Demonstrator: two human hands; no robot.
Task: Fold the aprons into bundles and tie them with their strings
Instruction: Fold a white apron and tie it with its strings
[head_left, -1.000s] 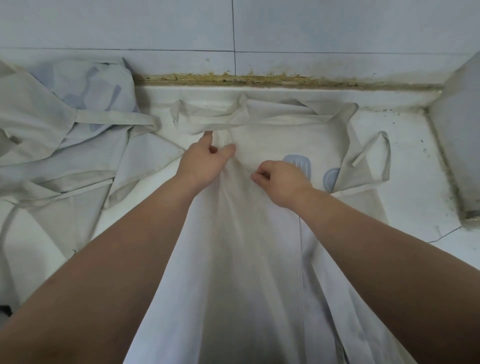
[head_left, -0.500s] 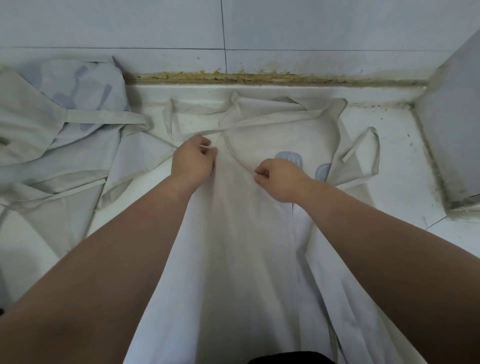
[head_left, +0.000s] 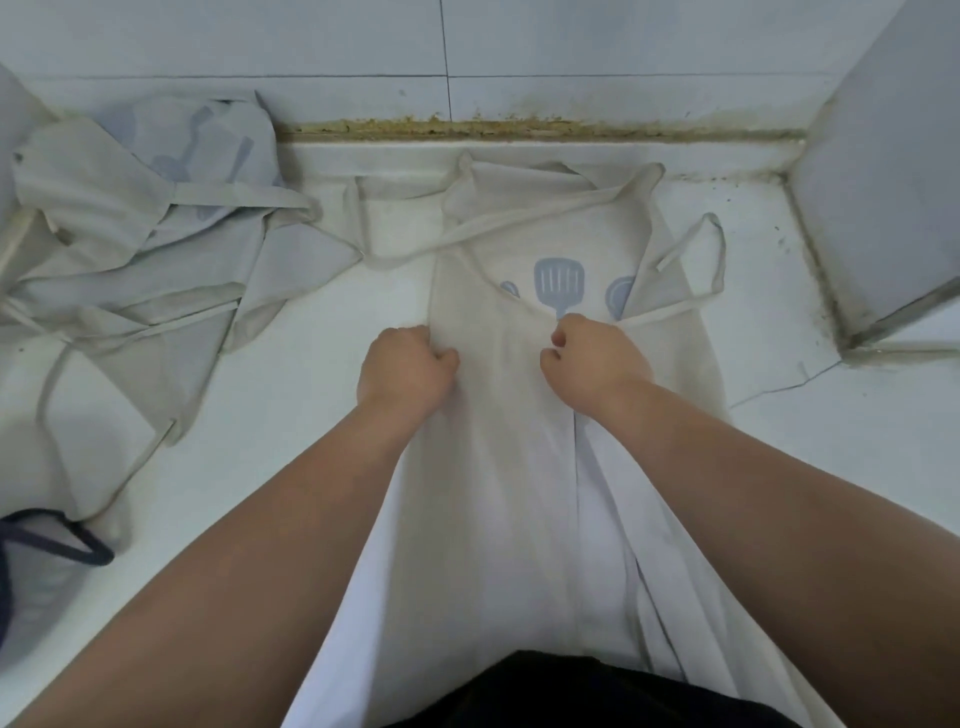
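At the upper left of the frame a loose heap of other aprons (head_left: 145, 249) lies crumpled on the white counter (head_left: 291, 415), well apart from the work. Right of it, the left hand (head_left: 406, 370) has its fingers curled round the left edge of the narrowed apron (head_left: 498, 483). This apron fills the centre as a long strip. Its long axis runs from the bottom centre, by the person's body, straight up to the wall at the top. The bib end points up the frame, with its spatula print (head_left: 557, 280) just above the hands, and the skirt end drops off the lower edge.

The right hand (head_left: 597, 359) pinches a fold on the strip's right side, level with the left. Both grips sit about mid-length, equally near, so the bib lies ahead of them and I judge the next fold goes along that axis. A tie string (head_left: 718, 260) loops out at the upper right, off the cloth.
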